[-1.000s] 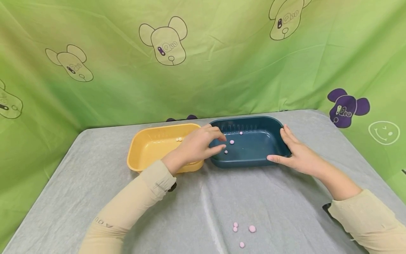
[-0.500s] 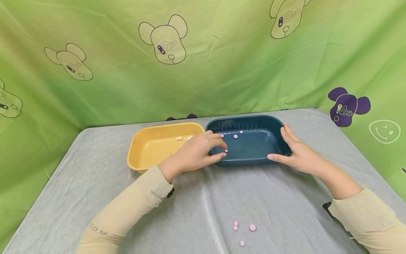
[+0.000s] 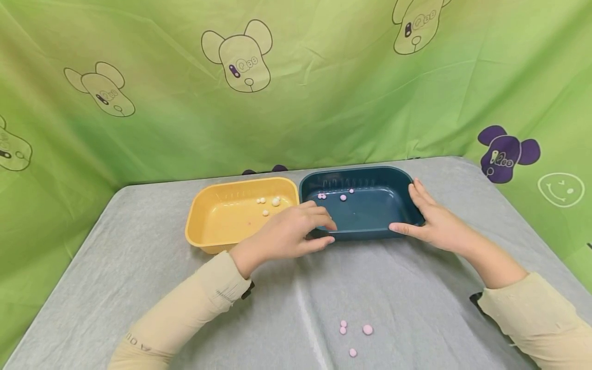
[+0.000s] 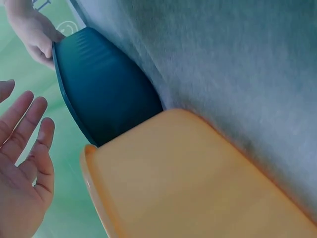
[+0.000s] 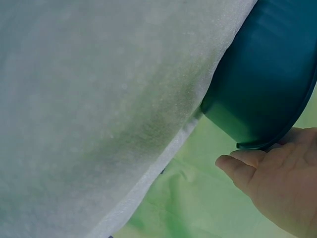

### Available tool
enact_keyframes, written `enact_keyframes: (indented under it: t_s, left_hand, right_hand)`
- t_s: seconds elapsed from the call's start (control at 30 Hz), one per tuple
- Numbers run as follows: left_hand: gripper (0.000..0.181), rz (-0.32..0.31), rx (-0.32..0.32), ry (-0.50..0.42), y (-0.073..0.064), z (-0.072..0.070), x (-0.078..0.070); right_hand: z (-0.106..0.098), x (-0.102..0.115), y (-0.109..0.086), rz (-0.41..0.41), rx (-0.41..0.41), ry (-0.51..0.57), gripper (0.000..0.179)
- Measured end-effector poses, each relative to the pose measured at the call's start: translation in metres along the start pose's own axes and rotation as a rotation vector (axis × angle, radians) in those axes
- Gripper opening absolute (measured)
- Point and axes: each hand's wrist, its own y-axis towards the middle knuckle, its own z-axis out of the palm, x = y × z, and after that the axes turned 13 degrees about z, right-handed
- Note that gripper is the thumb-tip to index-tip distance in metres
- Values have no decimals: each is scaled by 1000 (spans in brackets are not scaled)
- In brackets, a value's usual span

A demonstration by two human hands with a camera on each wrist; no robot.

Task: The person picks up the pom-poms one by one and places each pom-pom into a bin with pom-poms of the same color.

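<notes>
My left hand [image 3: 296,232] reaches across the right end of the yellow basin [image 3: 196,218] to the near left rim of the dark blue basin [image 3: 370,234]. Its thumb and fingers stand apart, and I see nothing held between them. Small pink balls [image 3: 343,197] lie towards the back left of the blue basin; a pale speck beside my left fingers is mostly hidden. At the blue basin's right end, my right hand [image 3: 435,223] rests with straight fingers on the end wall and thumb along the front rim. Several white balls [image 3: 276,202] lie in the yellow basin.
Several pink balls [image 3: 367,329] lie on the grey tablecloth [image 3: 277,313] near the front edge. The basins stand side by side near the back edge of the table. A green printed curtain [image 3: 324,103] hangs behind and to the right.
My left hand has drawn back towards the front rim, uncovering more white balls in the yellow basin. Some pink balls shifted towards the back of the blue basin. My right hand stays put.
</notes>
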Motion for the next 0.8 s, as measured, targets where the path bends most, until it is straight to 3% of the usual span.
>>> enact_keyframes:
  t_s: [0.17, 0.8]
  left_hand:
    - [20, 28, 19, -17, -2, 4, -6]
    - [23, 178, 203, -105, -6, 22, -35]
  right_hand:
    - [0, 0, 0, 0, -1, 2, 110]
    - [0, 1, 0, -3, -4, 1, 111]
